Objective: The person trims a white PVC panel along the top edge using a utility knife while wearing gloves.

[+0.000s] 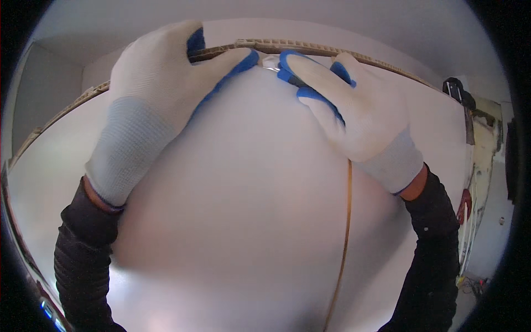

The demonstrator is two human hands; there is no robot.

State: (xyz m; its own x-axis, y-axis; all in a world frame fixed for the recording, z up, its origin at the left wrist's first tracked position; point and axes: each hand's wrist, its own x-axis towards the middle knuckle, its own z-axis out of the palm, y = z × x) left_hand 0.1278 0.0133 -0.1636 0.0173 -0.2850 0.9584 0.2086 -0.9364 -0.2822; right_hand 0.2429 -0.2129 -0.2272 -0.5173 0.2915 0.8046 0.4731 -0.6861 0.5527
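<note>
A large, glossy white panel fills the view, with corrugated cardboard running along its far edge. My left hand, in a white knit glove with blue coating, grips that edge. Its thumb lies along the near face and its fingers go over the top, partly hidden. To the right, my right hand, gloved alike, is closed on a small tool with a dark body. A shiny metal piece shows between the two hands at the edge; whether it belongs to the tool I cannot tell.
A thin amber line runs down the panel below my right wrist. At the far right are a black object by the panel's corner, a worn pale post and a dark red item. Wires lie lower right.
</note>
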